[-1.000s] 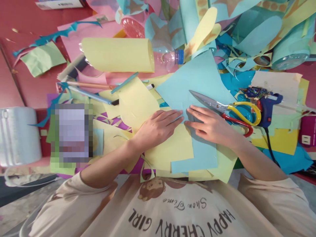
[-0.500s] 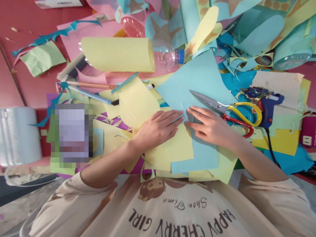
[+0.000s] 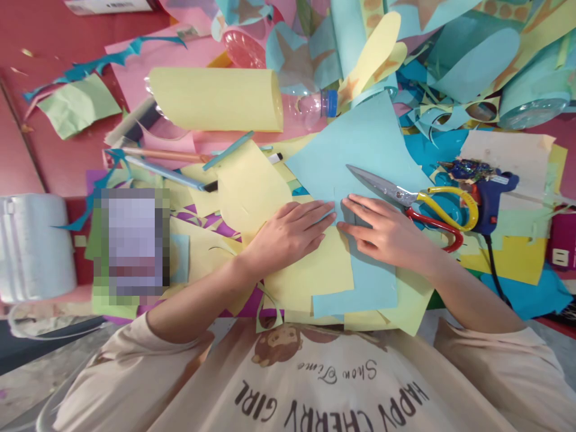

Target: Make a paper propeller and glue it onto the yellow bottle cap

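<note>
Light blue paper [image 3: 355, 138] lies in the middle of the red table [image 3: 27, 138], smooth and flat, with a pointed upper part; its lower part goes under the fingers. Blue paper shows also below the hands, but I cannot tell if it is the same sheet. Above it, to the left, a clear plastic bottle [image 3: 306, 111] lies on its side, with yellow paper [image 3: 216, 99] around it like a tube. At the far left stands a white case [image 3: 38, 246] with rounded corners. A thin yellow sheet [image 3: 315, 273] with straight edges is under the left hand.

The metal scissors [image 3: 400, 194] rest partly on the blue paper, the blades together, with 1 yellow and 1 red loop as handles. The 2 hands lie palm down, near each other but apart. The left hand [image 3: 294, 231] has its fingers straight and mostly close together, the tips on the blue paper. The right hand [image 3: 375, 231] presses there too, with 2 fingers stretched and slightly apart. Neither hand is clamped on anything. Just beside the scissors is a hard, dark blue glue gun [image 3: 490, 201] with a lumpy nozzle. Smallest is the round blue cap [image 3: 332, 104] of the bottle.
</note>
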Tool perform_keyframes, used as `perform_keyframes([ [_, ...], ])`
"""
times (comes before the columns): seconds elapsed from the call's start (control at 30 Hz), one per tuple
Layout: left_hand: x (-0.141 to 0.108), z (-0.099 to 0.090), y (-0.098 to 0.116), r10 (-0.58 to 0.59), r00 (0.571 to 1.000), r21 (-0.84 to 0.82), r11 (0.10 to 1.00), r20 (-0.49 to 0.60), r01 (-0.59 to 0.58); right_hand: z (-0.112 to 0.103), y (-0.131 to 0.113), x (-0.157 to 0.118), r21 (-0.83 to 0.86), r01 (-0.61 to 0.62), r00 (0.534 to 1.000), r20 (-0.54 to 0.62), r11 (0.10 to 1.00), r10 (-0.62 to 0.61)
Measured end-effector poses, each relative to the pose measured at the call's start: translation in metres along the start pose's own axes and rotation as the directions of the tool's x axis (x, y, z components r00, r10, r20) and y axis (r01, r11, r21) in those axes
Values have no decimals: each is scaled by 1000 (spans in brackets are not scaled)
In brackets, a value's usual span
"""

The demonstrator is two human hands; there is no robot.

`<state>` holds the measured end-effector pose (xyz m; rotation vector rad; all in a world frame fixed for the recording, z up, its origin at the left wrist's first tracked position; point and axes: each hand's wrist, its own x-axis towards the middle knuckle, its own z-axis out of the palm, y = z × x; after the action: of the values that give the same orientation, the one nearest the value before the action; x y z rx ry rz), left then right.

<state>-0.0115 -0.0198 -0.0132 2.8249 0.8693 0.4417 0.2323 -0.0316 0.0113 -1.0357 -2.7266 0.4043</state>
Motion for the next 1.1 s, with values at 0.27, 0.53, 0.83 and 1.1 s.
perform_keyframes([
  [0.27,1,-1,1,21,999,44,999,-27,-20,1,-3,2,-46,16,999,-38,999,-18],
  [0.53,1,-1,2,3,1000,31,1000,0,-3,3,-2,1,-60,38,999,-26,997,-40],
  [0.83,2,-2,3,16,1000,96,995,8,-17,4,-1,2,-58,63,995,-76,996,-67],
  [1.1,2,-1,4,-22,998,40,999,55,20,2,0,3,-64,62,995,-70,996,-67],
])
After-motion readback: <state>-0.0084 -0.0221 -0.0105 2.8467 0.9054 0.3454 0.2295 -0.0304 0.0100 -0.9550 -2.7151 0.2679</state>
